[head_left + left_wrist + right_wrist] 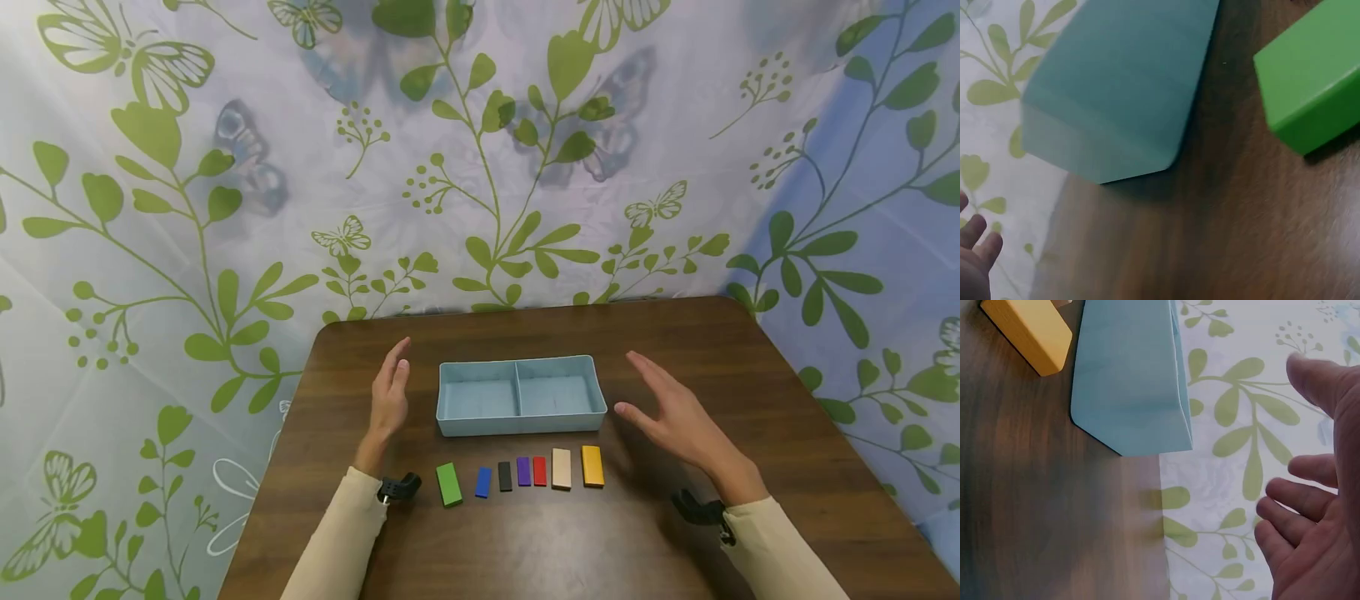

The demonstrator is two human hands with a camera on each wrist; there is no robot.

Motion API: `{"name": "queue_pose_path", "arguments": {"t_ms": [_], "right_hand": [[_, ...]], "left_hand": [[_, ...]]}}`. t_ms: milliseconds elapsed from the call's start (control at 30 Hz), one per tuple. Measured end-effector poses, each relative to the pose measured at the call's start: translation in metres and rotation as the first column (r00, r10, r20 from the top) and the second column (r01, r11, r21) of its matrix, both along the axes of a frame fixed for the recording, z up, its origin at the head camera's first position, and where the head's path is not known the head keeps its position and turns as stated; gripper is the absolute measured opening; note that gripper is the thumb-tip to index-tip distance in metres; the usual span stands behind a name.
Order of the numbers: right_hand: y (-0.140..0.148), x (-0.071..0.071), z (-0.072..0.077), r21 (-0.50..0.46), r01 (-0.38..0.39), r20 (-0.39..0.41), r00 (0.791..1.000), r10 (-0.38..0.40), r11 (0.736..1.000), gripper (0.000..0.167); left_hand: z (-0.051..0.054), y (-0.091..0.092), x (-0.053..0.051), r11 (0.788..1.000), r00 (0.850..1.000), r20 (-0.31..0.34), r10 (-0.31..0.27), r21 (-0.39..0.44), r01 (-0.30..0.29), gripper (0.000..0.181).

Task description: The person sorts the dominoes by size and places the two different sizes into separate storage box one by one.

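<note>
A light blue tray (487, 426) with two compartments, parted by a divider, stands on the table with nothing inside. My left hand (388, 400) is held off its left end, fingers extended and holding nothing. Off the right end is my right hand (678, 421), its thumb apart from straight fingers, also without anything in it. In front of the tray lies a row of blocks: green (449, 484), blue (483, 482), black (505, 477), purple (523, 472), red (539, 471), beige (561, 469) and yellow-orange (592, 466). Neither hand touches the tray or a block.
The dark wooden table (555, 550) has rounded far corners. Behind it and at both sides hangs a white curtain (420, 167) with green leaves and butterflies. A black strap device sits on each wrist, below a cream sleeve (337, 533).
</note>
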State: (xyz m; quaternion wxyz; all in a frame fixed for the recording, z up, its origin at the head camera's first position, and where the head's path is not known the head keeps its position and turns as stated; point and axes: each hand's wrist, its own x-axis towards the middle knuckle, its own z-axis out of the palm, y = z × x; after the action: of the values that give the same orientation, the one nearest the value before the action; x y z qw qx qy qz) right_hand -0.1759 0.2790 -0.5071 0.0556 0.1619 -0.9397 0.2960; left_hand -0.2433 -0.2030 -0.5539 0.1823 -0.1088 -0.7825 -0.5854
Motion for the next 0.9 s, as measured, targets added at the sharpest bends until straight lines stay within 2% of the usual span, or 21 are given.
{"name": "queue_pose_path", "arguments": {"t_ms": [167, 267, 400, 500, 633, 900], "right_hand": [[0.001, 0.007, 0.000, -0.008, 0.027, 0.001, 1.000, -0.027, 1.000, 0.096], [0.002, 0.011, -0.002, -0.026, 0.032, -0.043, 0.999, -0.033, 0.999, 0.093], [0.004, 0.016, -0.005, -0.047, 0.024, -0.097, 0.995, -0.029, 0.999, 0.086], [0.004, 0.021, -0.008, -0.053, 0.015, -0.101, 0.995, -0.020, 0.998, 0.082], [0.005, 0.030, -0.013, -0.055, 0.008, -0.082, 0.997, -0.013, 0.998, 0.078], [0.002, 0.039, -0.024, -0.066, -0.019, -0.043, 0.999, 0.016, 0.998, 0.071]], "left_hand": [[-0.012, 0.008, -0.005, 0.991, 0.995, 0.018, -0.095, 0.095, 0.093, 0.046], [-0.019, 0.011, -0.007, 0.985, 0.990, 0.049, -0.130, 0.125, 0.123, 0.047], [-0.029, 0.015, -0.010, 0.972, 0.979, 0.081, -0.186, 0.163, 0.171, 0.049], [-0.036, 0.018, -0.012, 0.961, 0.967, 0.114, -0.229, 0.187, 0.206, 0.050], [-0.040, 0.022, -0.012, 0.956, 0.952, 0.165, -0.259, 0.186, 0.228, 0.049], [-0.042, 0.027, -0.012, 0.952, 0.939, 0.194, -0.284, 0.176, 0.251, 0.049]]}}
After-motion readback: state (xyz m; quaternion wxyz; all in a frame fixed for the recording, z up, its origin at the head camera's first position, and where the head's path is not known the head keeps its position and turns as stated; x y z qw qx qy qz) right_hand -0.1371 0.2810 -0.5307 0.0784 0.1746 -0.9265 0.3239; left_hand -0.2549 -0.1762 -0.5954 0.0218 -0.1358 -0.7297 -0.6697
